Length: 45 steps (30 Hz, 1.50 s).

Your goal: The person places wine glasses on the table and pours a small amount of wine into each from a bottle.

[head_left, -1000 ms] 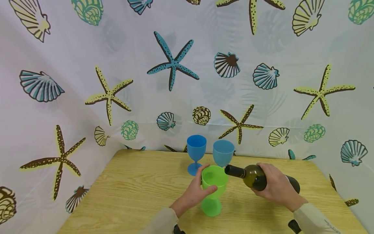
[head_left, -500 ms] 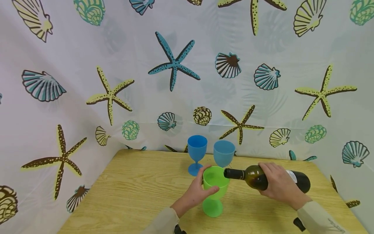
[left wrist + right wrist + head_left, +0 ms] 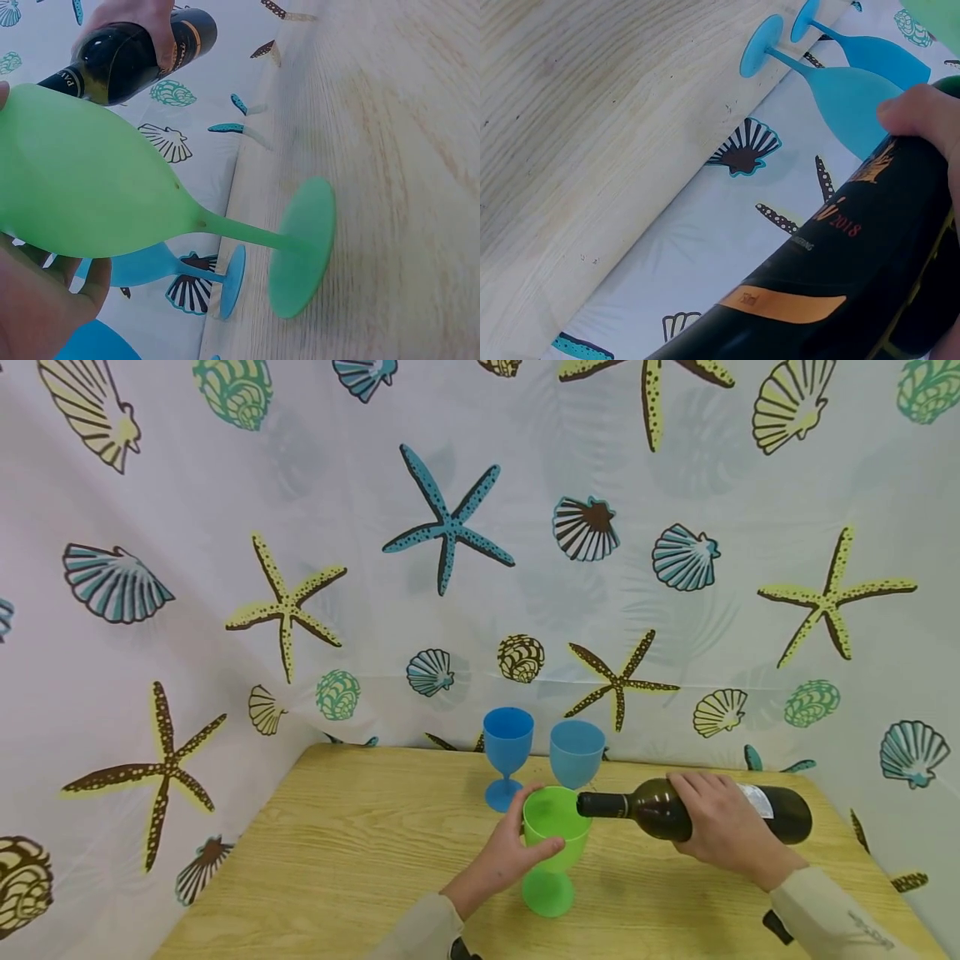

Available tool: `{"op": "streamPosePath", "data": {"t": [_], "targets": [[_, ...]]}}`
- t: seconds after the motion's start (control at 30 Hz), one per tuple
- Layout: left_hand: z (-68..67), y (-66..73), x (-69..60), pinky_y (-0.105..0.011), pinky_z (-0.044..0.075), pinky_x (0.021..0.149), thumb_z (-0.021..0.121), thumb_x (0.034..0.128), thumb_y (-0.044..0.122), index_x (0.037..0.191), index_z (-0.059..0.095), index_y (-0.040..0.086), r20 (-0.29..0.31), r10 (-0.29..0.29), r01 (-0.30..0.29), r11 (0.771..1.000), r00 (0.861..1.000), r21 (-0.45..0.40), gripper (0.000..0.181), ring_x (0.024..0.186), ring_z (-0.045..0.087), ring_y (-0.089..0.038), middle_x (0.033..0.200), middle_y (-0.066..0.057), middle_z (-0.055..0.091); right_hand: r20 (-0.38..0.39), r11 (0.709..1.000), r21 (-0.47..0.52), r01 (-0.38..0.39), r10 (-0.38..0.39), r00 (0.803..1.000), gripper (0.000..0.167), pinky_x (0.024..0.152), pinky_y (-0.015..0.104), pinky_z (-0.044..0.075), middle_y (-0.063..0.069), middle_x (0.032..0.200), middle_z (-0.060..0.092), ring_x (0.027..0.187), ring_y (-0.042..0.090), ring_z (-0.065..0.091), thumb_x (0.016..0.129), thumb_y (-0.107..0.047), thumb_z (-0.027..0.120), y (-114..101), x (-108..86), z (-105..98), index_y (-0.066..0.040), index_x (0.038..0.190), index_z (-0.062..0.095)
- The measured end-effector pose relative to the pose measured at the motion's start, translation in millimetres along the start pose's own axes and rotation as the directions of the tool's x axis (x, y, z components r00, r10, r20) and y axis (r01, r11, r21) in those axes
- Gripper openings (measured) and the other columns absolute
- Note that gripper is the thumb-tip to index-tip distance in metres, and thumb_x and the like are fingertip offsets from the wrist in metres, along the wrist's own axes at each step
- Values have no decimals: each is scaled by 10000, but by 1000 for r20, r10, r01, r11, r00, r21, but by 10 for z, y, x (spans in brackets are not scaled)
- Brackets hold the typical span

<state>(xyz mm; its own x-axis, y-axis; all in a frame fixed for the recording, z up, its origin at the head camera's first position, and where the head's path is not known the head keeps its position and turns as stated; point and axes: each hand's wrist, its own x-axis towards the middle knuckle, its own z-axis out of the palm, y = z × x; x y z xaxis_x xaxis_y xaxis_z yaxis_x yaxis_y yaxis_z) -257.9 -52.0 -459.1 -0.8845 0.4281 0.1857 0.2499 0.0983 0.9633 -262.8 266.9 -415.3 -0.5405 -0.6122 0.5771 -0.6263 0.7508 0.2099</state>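
Note:
My left hand [image 3: 504,853] holds the bowl of a green goblet [image 3: 556,835], thumb in front and fingers behind. The goblet stands upright, its foot on the table in the left wrist view. My right hand [image 3: 731,827] grips a dark wine bottle [image 3: 660,808] around its body. That bottle lies almost level in the air, with its mouth at the goblet's right rim. No liquid shows at the mouth. The label [image 3: 832,225] faces the right wrist camera. Part of the bottle is hidden by the right hand.
Behind the green goblet stand a dark blue goblet [image 3: 507,745] and a light blue goblet [image 3: 576,754], close together. The wooden table [image 3: 360,843] ends at a white curtain [image 3: 345,468] printed with shells and starfish, which hangs at the back and both sides.
The bottle's base has swung up and to the right, so the bottle is nearer level. Its mouth stays by the goblet's rim. My left hand and the goblet have hardly moved.

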Motion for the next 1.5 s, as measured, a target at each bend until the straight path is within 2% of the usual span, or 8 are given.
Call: {"op": "streamPosePath", "data": {"t": [0.53, 1.17, 1.5], "targets": [[-21, 4, 11, -453, 424, 949, 662, 886, 350, 1477, 203, 139, 6, -14, 14, 1000, 1000, 1, 777, 1168, 508, -259, 1295, -109, 477, -8, 998, -53, 32, -32, 999, 835, 730, 523, 485, 182, 1009, 607, 879, 356, 589, 439, -262, 911, 29, 81, -72, 57, 1127, 563], [-38, 48, 0, -462, 405, 967, 662, 892, 301, 1472, 209, 109, 10, 3, -3, 1000, 1000, 13, 760, 1189, 484, -265, 1315, -117, 446, 12, 993, -86, 75, -74, 997, 928, 757, 523, 470, 176, 1037, 601, 908, 362, 576, 393, -317, 944, 55, 125, -123, 45, 1158, 563], [-47, 20, 20, -430, 404, 928, 689, 871, 323, 1443, 253, 103, 7, -1, 1, 1000, 1000, 15, 752, 1151, 486, -227, 1287, -73, 481, 9, 991, -100, 87, -87, 996, 901, 751, 518, 466, 169, 1022, 602, 897, 356, 575, 388, -297, 945, 65, 158, -154, 34, 1136, 565]]}}
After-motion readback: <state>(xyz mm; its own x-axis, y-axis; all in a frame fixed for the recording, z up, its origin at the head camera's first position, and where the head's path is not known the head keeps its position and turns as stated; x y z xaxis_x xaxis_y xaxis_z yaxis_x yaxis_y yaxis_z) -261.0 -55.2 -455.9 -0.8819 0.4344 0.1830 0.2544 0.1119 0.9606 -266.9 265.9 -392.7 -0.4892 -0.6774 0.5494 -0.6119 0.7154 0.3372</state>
